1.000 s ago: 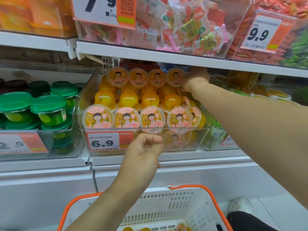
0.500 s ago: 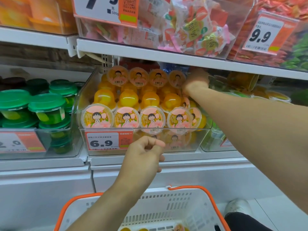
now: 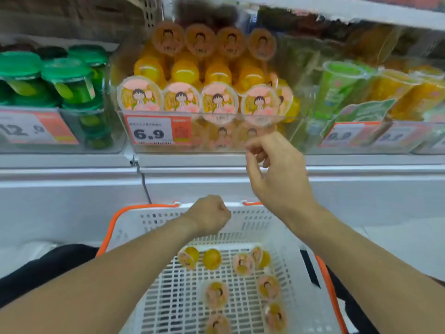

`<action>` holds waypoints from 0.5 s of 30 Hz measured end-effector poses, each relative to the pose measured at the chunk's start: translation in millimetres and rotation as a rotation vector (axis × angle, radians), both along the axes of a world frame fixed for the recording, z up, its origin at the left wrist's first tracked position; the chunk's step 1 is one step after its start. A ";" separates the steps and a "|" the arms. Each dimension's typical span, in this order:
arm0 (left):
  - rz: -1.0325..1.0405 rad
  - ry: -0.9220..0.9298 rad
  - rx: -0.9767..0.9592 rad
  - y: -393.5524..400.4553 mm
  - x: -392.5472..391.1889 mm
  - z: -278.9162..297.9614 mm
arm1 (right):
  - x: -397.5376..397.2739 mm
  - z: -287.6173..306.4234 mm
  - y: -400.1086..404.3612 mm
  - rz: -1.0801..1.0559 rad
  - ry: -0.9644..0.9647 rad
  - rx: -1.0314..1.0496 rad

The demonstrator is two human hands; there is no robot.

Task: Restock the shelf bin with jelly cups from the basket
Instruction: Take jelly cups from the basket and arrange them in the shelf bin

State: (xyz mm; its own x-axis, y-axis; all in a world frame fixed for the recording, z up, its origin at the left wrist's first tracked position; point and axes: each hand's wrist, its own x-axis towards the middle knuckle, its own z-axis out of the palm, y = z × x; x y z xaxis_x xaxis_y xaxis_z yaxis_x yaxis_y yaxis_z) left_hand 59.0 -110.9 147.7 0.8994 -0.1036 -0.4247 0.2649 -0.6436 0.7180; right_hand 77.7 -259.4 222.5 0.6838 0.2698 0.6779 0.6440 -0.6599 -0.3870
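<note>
The clear shelf bin with a 6.9 price tag is stacked with yellow jelly cups that have pink cartoon lids. Below it stands the white basket with an orange rim. Several more jelly cups lie loose on the basket floor. My left hand is curled into a fist over the basket's far rim, and I see nothing in it. My right hand hovers in front of the bin's lower right corner, fingers loosely curled and empty.
A bin of green-lidded cups stands to the left, and bins of green and yellow packs to the right. A white shelf ledge runs under the bins. An upper shelf overhangs the bin. Dark trousers flank the basket.
My right hand has come out from the back of the bin and down to its front. My left hand has dropped from the bin front to the basket rim. The view tilted downward.
</note>
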 end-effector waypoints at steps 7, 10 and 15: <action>-0.083 0.389 0.380 1.7 -66.9 -173.9 | -79.7 -191.1 -17.7 -0.108 1.044 -0.458; -0.079 0.407 0.288 -10.9 -97.9 -223.1 | -105.9 -252.0 -44.1 -0.178 1.306 -0.670; 0.107 0.227 0.109 -41.7 -115.5 -248.2 | -117.2 -293.0 -65.5 -0.416 1.248 -0.719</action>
State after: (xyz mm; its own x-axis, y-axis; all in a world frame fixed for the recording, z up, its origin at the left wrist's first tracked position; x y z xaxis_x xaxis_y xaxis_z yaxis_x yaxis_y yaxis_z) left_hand -56.5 -152.6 -100.5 0.7834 0.0447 -0.6199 0.4819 -0.6736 0.5604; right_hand -39.5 -324.9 -70.5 0.8163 -0.0711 -0.5733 -0.1239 -0.9908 -0.0536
